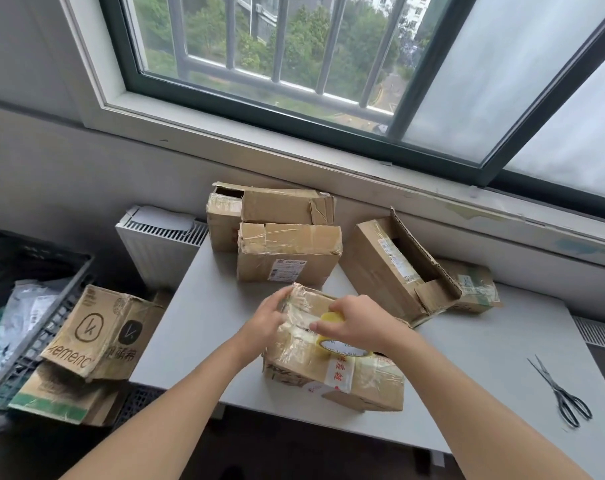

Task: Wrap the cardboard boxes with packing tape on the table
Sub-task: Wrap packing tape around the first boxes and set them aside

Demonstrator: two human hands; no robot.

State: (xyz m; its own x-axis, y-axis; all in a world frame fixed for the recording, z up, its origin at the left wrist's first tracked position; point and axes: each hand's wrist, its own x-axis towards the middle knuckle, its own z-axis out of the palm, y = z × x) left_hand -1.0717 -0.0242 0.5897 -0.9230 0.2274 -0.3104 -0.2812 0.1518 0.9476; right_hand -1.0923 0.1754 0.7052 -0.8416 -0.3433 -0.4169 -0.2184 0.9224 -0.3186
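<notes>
A tape-covered cardboard box (370,379) lies at the front of the grey table (197,327). My left hand (268,318) grips its far left corner, fingers curled over the edge. On top of the box, my right hand (354,322) holds a yellowish roll of packing tape (332,344), with its fingers over the roll. Behind stand a taped box (287,252), an open box (270,202) at the back, a tilted open box (394,271) to the right and a small box (474,289) behind that one.
Black scissors (559,393) lie at the table's right front. Left of the table, printed cardboard boxes (97,330) lean on a black crate (24,292) of bags. A white radiator (159,244) and the window sill (363,174) run behind.
</notes>
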